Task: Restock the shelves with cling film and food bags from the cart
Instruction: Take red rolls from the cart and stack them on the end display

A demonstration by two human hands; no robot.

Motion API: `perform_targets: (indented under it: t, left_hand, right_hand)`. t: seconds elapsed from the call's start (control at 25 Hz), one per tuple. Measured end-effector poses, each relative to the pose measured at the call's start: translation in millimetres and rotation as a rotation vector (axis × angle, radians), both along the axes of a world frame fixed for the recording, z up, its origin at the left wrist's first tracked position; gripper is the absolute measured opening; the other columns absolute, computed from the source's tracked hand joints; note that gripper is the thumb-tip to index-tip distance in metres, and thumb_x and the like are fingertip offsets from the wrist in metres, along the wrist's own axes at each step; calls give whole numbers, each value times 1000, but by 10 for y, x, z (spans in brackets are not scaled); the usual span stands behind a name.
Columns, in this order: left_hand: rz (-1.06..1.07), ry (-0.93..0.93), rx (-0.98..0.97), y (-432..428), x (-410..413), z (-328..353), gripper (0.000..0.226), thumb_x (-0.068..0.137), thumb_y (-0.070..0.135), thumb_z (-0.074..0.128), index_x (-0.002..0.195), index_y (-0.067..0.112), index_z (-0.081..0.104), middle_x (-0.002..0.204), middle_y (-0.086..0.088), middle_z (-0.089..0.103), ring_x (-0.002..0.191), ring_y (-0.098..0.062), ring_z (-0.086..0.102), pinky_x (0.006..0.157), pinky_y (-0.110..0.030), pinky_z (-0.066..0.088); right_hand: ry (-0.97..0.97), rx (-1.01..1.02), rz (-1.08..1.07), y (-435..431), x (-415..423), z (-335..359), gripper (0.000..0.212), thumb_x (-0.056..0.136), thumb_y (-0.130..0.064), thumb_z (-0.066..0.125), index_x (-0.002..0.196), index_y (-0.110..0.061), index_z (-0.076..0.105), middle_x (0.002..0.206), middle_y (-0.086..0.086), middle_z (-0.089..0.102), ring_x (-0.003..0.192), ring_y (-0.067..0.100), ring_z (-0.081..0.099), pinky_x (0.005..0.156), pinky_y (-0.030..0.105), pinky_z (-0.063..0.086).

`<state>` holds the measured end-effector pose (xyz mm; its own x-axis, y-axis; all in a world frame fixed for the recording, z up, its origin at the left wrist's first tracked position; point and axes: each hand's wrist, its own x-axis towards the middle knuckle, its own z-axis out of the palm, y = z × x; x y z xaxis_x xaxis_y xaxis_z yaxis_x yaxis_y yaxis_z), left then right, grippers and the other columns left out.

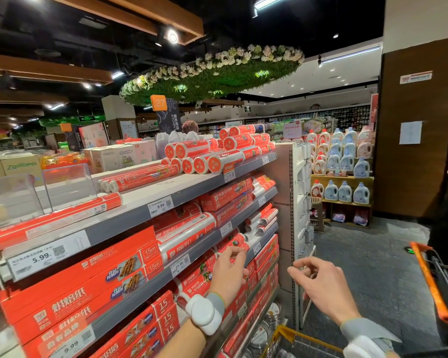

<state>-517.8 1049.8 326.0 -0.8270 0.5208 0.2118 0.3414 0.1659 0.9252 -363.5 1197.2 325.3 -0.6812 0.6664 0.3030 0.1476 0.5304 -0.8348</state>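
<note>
My left hand (229,273) is up at the shelf (140,297), just right of the 21.90 tag (179,264), fingers curled in against the red rolls (233,241) behind the rail; I see only its back, so whether it pinches a roll or merely nudges one I cannot tell; my right hand (321,284) hangs in the aisle, further right of the tag and clear of the shelf, fingers loosely curled, thumb near forefinger, holding nothing; the cart (426,273) (only its orange rim shows) stands well right of the tag, its stock hidden; I judge I am seating a roll in its row; next, the right hand must swing to the cart for another pack.
</note>
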Motion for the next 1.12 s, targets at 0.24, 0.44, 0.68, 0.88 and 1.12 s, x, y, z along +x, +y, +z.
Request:
perform_targets:
  t: [0.24, 0.44, 0.68, 0.88, 1.12]
  left_hand:
    - [-37, -28, -11, 331, 288, -113, 12, 100, 21, 46, 100, 23, 59, 79, -6, 63, 63, -12, 60, 57, -30, 50]
    - [-133, -53, -54, 828, 761, -463, 12, 101, 16, 49, 96, 17, 59, 84, -7, 64, 57, -7, 60, 50, -23, 48]
    - [-304, -118, -174, 1606, 1122, -1063, 9, 97, 18, 52, 97, 16, 60, 84, -4, 65, 65, -13, 61, 61, -30, 53]
    - [-484, -149, -260, 2262, 1279, -1741, 10, 85, 40, 54, 88, 33, 61, 86, 1, 64, 81, -19, 62, 80, -41, 52]
    - [-688, -315, -463, 2782, 1315, -2833, 26, 86, 35, 56, 102, 16, 63, 88, -6, 64, 80, -24, 59, 72, -31, 49]
  right_hand:
    - [-46, 20, -15, 254, 264, -174, 13, 83, -40, 72, 93, -35, 65, 70, -8, 69, 55, 5, 65, 64, 32, 58]
    - [-140, 24, -34, 630, 656, -597, 15, 82, -42, 71, 93, -34, 64, 69, -11, 69, 59, 5, 64, 68, 34, 57]
    - [-255, -39, -189, 1160, 1110, -1096, 13, 80, -40, 70, 90, -33, 64, 70, -14, 69, 70, 8, 64, 76, 34, 55]
    - [-369, -134, -363, 1501, 1323, -1630, 9, 80, -38, 69, 86, -33, 63, 68, -12, 69, 66, 11, 65, 71, 35, 55]
    - [-634, -330, -552, 1807, 1704, -2558, 10, 85, -28, 66, 78, -34, 61, 84, -8, 73, 80, 15, 69, 79, 34, 54]
